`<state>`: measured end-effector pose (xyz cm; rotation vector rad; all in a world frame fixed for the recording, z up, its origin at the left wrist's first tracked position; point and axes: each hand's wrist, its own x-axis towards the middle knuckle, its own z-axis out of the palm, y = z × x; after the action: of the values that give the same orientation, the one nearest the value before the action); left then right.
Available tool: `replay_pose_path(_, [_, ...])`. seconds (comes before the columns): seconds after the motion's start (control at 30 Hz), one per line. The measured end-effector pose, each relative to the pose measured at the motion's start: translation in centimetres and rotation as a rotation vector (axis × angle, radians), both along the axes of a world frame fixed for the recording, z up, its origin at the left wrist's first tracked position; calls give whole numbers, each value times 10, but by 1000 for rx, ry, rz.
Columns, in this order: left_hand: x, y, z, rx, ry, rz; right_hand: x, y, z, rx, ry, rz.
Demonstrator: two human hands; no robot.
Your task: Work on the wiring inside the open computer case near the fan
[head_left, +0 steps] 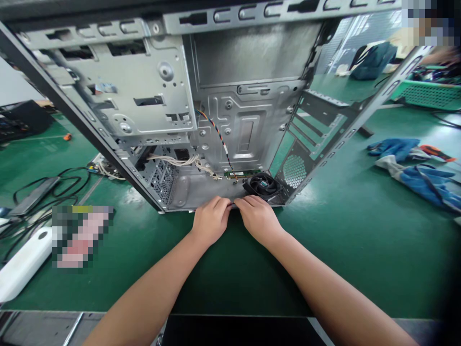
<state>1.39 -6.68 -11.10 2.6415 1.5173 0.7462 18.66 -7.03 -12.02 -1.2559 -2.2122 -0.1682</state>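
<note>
- From the head view, I watch two bare hands meet at the near bottom edge of an open computer case, which stands upright on a green table, in the middle of the scene.
- I see the left hand with its fingers curled and bunched narrow at that edge; its fingertips point right, towards the other hand.
- I see the right hand just beside it, fingers bent and close together, tips pointing left. A sliver of something dark shows between the two sets of fingertips; I cannot tell what it is, or whether either hand grips it.
- Just beyond the right hand, I find a black fan on the case floor, at the right.
- To the left of the fan and a little farther in, I make out a green circuit strip.
- A multicoloured wire hangs from the drive bay, its lower end near that strip.
- Pale cables run across the inside, from the left towards the middle.
- Out on the table to the right, I spot blue-and-grey gloves and, farther off, a green basket.
- On the near left, I see a long white object near black cords.
</note>
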Motion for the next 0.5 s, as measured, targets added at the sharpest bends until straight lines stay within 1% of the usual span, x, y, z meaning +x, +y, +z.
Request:
replay_pose_path(0.3, [0, -1, 3, -39, 10, -10, 0, -1, 2, -31, -24, 1])
replay_pose_path(0.5, [0, 0, 4, -54, -18, -22, 0, -1, 1, -30, -45, -13])
